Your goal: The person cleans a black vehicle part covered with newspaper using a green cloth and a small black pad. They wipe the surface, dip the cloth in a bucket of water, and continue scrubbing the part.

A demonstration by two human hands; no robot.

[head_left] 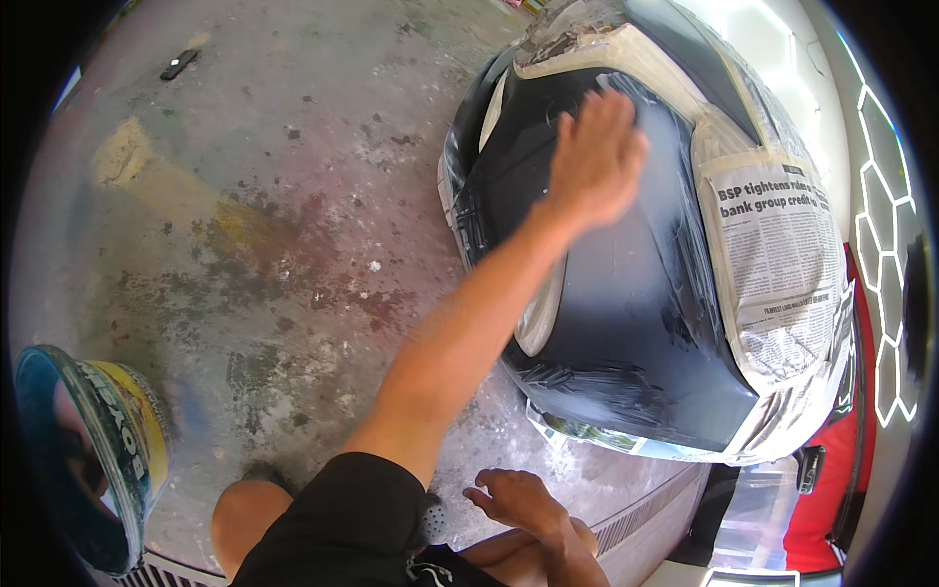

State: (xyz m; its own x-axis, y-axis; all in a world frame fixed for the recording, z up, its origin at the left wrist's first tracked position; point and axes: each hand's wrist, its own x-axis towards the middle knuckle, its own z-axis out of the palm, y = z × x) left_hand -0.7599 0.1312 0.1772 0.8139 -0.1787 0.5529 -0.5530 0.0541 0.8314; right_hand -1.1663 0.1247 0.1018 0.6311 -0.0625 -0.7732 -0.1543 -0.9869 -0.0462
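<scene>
A black car body panel (626,284) with pale, smeared streaks fills the right half of the view. My left hand (599,161) lies palm down on its far part, fingers stretched out and slightly blurred. The palm hides whatever may be under it. Beige masking tape (717,245) edges the panel, and a sheet of newspaper (773,245) covers the area to its right. A pale oval insert (540,318) shows beside my left forearm. My right hand (518,501) hangs by my knee at the lower middle, holding nothing, its fingers loosely bent and apart.
A blue, black and yellow bucket (137,440) stands at the lower left. A small black object (179,65) lies on the stained concrete floor (293,225). Grating (636,519) runs near the lower right. Red material (822,509) and clear plastic sit beside the car; hexagonal lights (880,245) are at right.
</scene>
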